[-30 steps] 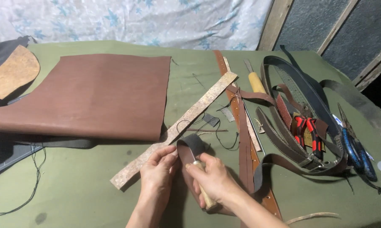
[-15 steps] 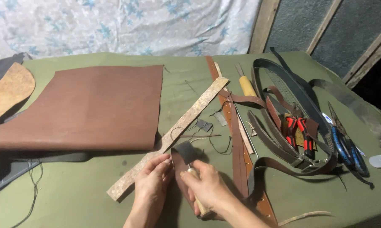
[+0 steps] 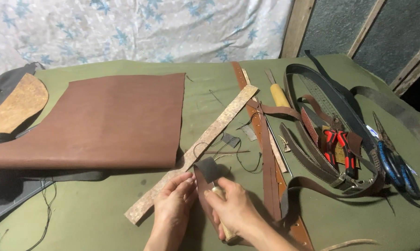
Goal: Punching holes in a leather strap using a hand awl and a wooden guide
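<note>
My left hand (image 3: 173,204) pinches the edge of a brown leather strap (image 3: 204,195) near its dark, folded-over end (image 3: 209,169). My right hand (image 3: 233,209) grips a wooden-handled tool (image 3: 225,227), its tip resting on the same strap. Both hands are at the near edge of the green table (image 3: 93,209). A long pale cork-like strip (image 3: 205,139) lies diagonally just left of the hands.
A large brown leather sheet (image 3: 103,121) covers the left half. Brown straps (image 3: 266,153) and dark belts (image 3: 331,107) lie to the right, with red-handled pliers (image 3: 340,148), blue-handled scissors (image 3: 396,162) and a yellow-handled tool (image 3: 280,95). Black thread (image 3: 47,209) trails at the left.
The view has shifted slightly. My hands stay on the strap, with the right hand and its tool a little lower and closer to me.
</note>
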